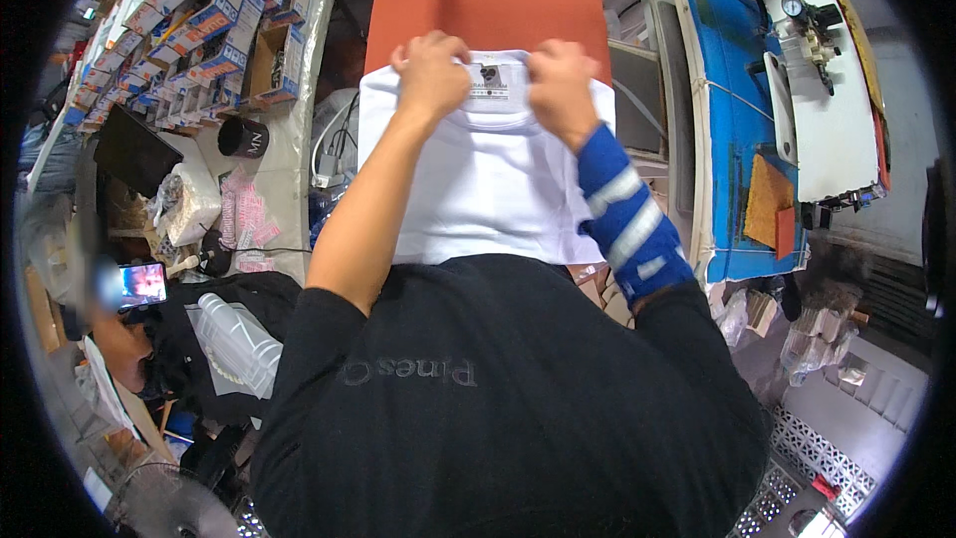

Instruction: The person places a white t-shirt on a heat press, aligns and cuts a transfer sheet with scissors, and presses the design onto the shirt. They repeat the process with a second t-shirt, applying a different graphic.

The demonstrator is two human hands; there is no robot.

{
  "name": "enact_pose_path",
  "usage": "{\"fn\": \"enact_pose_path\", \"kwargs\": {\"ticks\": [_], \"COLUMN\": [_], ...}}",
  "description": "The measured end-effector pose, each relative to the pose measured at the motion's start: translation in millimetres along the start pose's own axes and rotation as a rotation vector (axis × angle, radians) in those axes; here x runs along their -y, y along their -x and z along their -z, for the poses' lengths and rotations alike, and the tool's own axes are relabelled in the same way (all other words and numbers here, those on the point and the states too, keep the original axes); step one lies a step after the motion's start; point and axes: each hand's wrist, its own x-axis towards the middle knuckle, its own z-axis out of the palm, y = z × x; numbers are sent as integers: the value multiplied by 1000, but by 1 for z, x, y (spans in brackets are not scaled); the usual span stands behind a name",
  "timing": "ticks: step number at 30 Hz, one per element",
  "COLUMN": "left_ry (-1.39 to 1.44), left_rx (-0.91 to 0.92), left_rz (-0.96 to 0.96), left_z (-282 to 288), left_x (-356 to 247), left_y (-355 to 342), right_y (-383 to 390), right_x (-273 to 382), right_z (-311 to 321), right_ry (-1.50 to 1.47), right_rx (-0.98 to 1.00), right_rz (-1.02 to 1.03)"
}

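A white T-shirt (488,189) lies spread over an orange-red board (488,5), its collar toward the far side and its body reaching back to my torso. Inside the neck shows a printed label (489,83). My left hand (433,70) grips the shirt at the left of the collar with fingers curled over the cloth. On the collar's right side, my right hand (564,85) is closed on the fabric too, slightly blurred. A blue sleeve with pale stripes (629,209) covers my right forearm. The fingertips of both hands are partly hidden.
On the left, a shelf of small cardboard boxes (214,30) stands above a bench with a black mug (243,137). Someone's hand (124,349) is near a lit phone (142,284). To the right is a blue-topped table (732,120) with a pressure gauge (792,6) beyond.
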Motion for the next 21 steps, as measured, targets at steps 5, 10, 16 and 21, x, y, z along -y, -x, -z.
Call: {"fn": "enact_pose_path", "kwargs": {"ticks": [5, 10, 16, 21], "left_ry": [-61, 8, -91, -164], "left_rx": [-293, -230, -280, -281], "left_rz": [-42, -272, -145, -181], "left_z": [70, 32, -24, -27], "left_x": [60, 21, 1, 4], "left_y": [77, 94, 88, 94], "right_y": [110, 210, 228, 226], "right_x": [-84, -187, -240, -230], "right_z": [218, 313, 300, 293], "right_ry": [451, 589, 638, 613], "right_rx": [-808, -549, -310, -381], "right_rz": [-173, -741, -665, -573]}}
